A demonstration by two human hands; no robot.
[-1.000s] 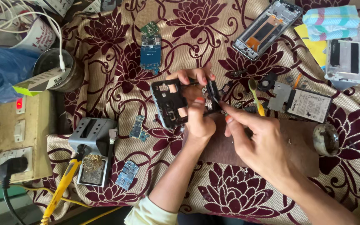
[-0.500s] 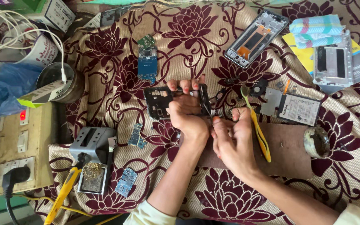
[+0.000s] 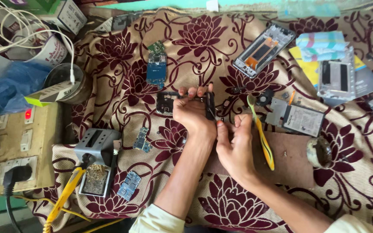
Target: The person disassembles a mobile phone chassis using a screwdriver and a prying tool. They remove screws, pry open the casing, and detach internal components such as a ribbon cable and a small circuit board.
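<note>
My left hand (image 3: 193, 113) grips the dark phone frame (image 3: 169, 102) on the cloth (image 3: 109, 99) — my right hand (image 3: 235, 144) pinches a thin tool at its edge. Boards (image 3: 156, 64) and battery (image 3: 303, 120) lie out already — stripping seems well along.

even soft daylight, faint shadows, sharp, slight edge distortion

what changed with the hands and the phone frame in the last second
The left hand has gone from gripping the black phone frame upright, its face to the camera, to pressing it flat on the cloth. The right hand has closed in beside the left wrist, with the yellow tool still alongside it. The circuit boards, battery and soldering stand lie as before.
</note>
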